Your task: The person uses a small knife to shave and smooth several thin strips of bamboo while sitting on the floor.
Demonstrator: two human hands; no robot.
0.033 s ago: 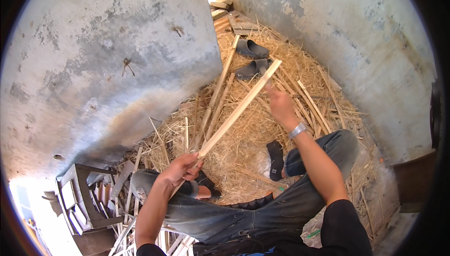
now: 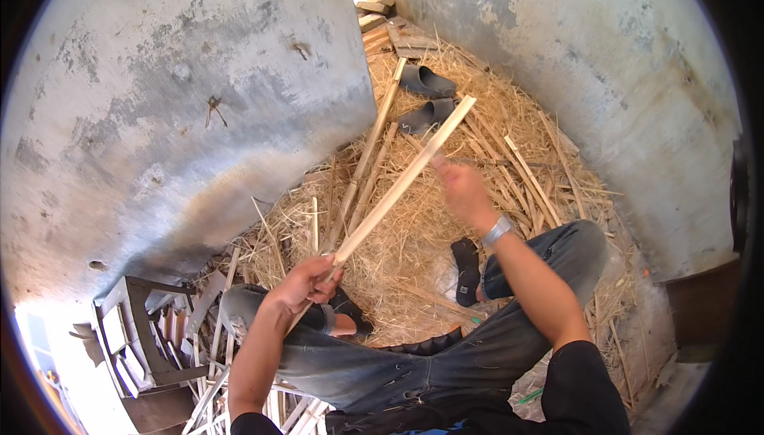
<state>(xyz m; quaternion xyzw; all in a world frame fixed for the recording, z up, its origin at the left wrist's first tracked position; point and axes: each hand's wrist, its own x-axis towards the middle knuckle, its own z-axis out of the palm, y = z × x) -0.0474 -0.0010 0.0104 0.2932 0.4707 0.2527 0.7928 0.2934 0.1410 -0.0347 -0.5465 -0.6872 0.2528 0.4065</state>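
Observation:
A long, pale wooden strip [image 2: 402, 186] slants up and away to the right from my left hand [image 2: 306, 284]. My left fingers are wrapped round its near end, above my left knee. Beside the strip's upper half is my right hand [image 2: 468, 196], smeared by motion. Its fingers are curled, with the front ones at the strip's edge; whatever they hold is too blurred to make out. A metallic band [image 2: 499, 230] circles my right wrist.
Straw-like shavings [image 2: 422, 236] and loose wooden strips [image 2: 370, 148] cover the floor between my legs. Two dark slip-on sandals [image 2: 427, 81] lie ahead. Worn walls [image 2: 191, 101] stand left and right. A dark frame [image 2: 151, 288] with wood scraps sits at lower left.
My right hand has slid down along the strip, toward me and slightly left. The strip and my left hand have barely shifted.

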